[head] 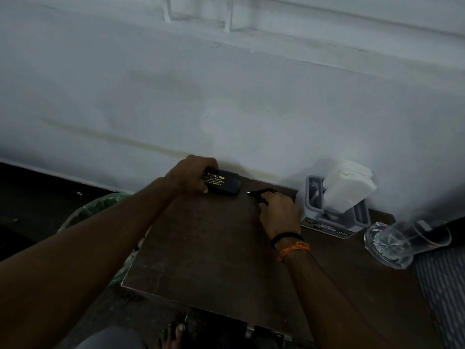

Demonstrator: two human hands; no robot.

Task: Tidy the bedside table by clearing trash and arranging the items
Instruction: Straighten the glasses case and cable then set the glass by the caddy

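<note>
A dark wooden bedside table (214,260) stands against a pale wall. My left hand (191,176) grips a black spectacle case (224,183) with gold lettering at the table's far edge. To its right my right hand (279,212) holds a small black object (261,193) with a thin curved part; what it is I cannot tell. A grey holder (319,210) with white tissues (347,190) stands at the back right. An upturned clear glass (387,243) sits near the right edge.
A bin lined with a green bag (100,207) stands on the floor left of the table. A flat printed card (327,227) lies under the holder. A mug (432,235) lies by the glass, striped fabric (442,285) beyond. My foot (173,336) shows below.
</note>
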